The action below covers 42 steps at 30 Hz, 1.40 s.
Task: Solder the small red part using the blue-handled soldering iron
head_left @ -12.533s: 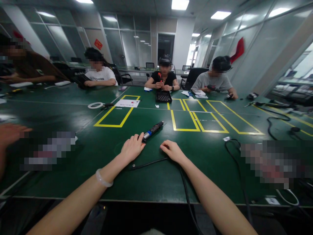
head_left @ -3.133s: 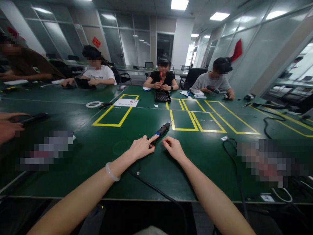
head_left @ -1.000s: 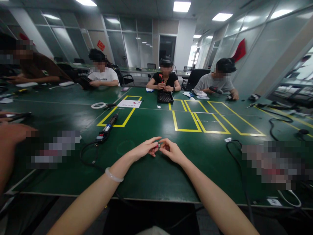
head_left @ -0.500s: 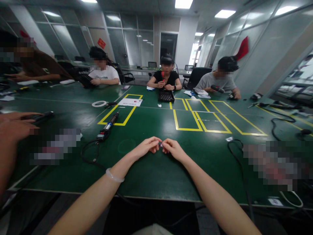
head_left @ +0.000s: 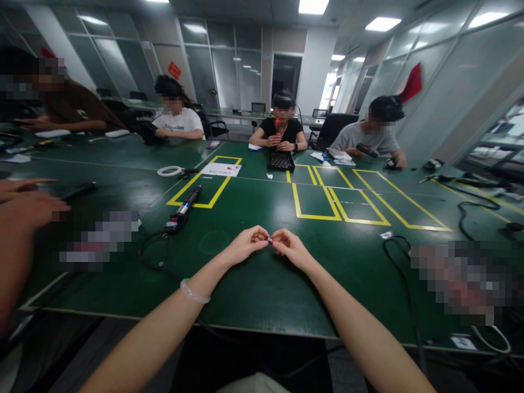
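Observation:
Just above the green table point(head_left: 245, 295), both of my hands meet in front of me. Between their fingertips sits a small dark and silvery part point(head_left: 269, 240), too small to name. My left hand point(head_left: 248, 243) pinches it from the left, thumb and fingers closed. From the other side my right hand point(head_left: 289, 245) is closed on it too, its fingers curled. A pale bangle circles my left wrist. Nearest to my left hand lies a pen-shaped electric screwdriver point(head_left: 184, 209) with a silver and blue body and a dark cable.
Yellow tape rectangles point(head_left: 319, 216) mark the table. A white sheet point(head_left: 221, 170) and white cable coil point(head_left: 170, 171) lie beyond the screwdriver. A black tray point(head_left: 280, 161) stands before a co-worker. Another person's hands point(head_left: 28, 202) reach in at left. A black cable point(head_left: 403, 273) runs at right.
My fingers have shifted slightly around the small part, which shows more clearly now. The view has swung a little to the left. At far left, the other person's hands have moved.

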{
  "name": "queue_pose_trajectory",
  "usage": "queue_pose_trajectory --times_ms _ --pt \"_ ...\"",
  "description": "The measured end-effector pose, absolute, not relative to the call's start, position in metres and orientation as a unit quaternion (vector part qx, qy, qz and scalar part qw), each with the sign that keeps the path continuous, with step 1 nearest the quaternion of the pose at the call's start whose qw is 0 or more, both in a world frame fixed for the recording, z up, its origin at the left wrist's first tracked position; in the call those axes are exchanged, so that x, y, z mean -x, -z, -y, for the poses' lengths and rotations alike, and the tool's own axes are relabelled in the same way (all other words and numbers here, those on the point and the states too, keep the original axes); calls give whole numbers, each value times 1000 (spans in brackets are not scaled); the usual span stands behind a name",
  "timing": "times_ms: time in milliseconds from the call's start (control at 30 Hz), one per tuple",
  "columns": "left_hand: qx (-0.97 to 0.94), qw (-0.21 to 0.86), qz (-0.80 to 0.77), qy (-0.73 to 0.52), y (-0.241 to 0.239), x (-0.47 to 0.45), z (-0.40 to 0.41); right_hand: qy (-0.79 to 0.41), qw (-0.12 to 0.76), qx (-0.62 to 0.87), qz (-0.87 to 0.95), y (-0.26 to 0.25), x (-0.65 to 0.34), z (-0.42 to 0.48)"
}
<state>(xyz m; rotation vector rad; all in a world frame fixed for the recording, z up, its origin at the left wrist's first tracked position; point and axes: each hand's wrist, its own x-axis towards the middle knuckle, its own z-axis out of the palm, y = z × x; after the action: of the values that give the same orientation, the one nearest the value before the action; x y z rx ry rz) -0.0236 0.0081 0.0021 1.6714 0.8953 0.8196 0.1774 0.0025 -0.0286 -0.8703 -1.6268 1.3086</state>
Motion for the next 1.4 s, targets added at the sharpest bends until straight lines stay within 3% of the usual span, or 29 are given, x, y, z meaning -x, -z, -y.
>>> queue_pose_trajectory --times_ms 600,1200,1400 --pt "-699 539 -360 -302 4 22 -6 -510 440 338 657 28 -179 -3" --pt "-764 416 -384 -310 -1 20 1 -496 404 389 663 31 -180 -5" --pt "-748 412 -408 -323 1 25 -6 -523 444 343 642 33 -179 -5"
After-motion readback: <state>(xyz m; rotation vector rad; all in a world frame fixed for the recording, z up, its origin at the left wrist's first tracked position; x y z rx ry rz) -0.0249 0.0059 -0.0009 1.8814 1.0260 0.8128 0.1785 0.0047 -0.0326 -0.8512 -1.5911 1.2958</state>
